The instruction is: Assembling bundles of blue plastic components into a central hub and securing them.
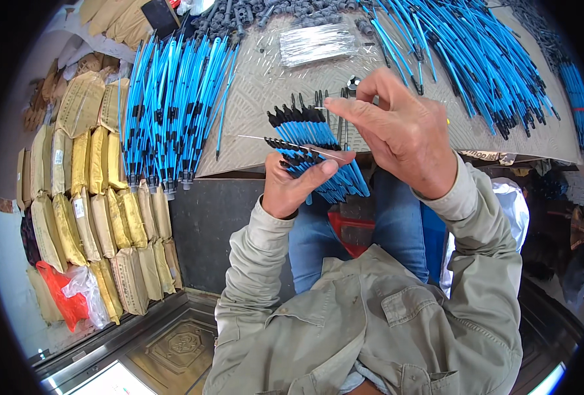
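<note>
My left hand (293,183) is closed around a row of slim blue rods with black ends (315,131), held over my lap at the table's front edge. Across the row, by the left thumb, runs a long thin metal wire (256,137). My right hand (400,125) is just above and to the right of the row. Its thumb and forefinger are pinched together near the black tips, with the end of a thin silvery pin (319,107) showing at them. The fingers hide the rest of that pin.
A clear box of silvery pins (318,45) lies on the table (259,85). Blue rods are heaped at left (173,105) and at right (489,66). Grey plastic parts (239,14) are piled at the back. Stacked tan packets (81,164) stand left of the table.
</note>
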### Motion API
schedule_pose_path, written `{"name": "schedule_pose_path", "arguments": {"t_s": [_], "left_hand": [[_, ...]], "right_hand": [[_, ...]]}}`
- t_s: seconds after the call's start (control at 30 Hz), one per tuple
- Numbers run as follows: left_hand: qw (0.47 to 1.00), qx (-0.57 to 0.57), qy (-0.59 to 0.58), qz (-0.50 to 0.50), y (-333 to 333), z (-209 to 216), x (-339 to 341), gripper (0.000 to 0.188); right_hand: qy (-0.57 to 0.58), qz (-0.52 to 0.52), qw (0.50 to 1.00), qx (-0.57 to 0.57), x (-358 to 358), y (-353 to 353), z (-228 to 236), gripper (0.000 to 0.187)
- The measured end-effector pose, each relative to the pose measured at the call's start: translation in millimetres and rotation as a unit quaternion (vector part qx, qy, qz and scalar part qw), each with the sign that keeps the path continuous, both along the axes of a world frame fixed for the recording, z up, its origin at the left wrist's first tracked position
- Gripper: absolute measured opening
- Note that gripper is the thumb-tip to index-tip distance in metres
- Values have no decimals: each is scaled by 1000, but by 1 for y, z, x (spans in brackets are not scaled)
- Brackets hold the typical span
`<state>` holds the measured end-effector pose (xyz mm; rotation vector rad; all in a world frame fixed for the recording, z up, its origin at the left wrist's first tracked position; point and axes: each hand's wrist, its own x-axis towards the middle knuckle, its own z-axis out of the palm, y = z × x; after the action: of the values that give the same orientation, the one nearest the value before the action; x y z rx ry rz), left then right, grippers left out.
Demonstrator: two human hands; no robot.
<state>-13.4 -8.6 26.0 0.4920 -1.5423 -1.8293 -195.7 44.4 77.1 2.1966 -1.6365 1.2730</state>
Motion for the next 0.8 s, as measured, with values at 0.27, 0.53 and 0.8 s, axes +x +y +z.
{"name": "schedule_pose_path", "arguments": {"t_s": [0.27, 0.53, 0.8], "left_hand": [[999, -23, -22, -11, -1, 1, 1, 18], [999, 3, -33, 19, 3, -4, 0, 20], [997, 63, 33, 7, 2, -1, 0, 16]], "right_hand": [[17, 56, 996, 63, -9, -14, 12, 27], [-286, 212, 903, 241, -17, -28, -2, 18], [-347, 267, 865, 244, -24, -23, 3, 15]]}}
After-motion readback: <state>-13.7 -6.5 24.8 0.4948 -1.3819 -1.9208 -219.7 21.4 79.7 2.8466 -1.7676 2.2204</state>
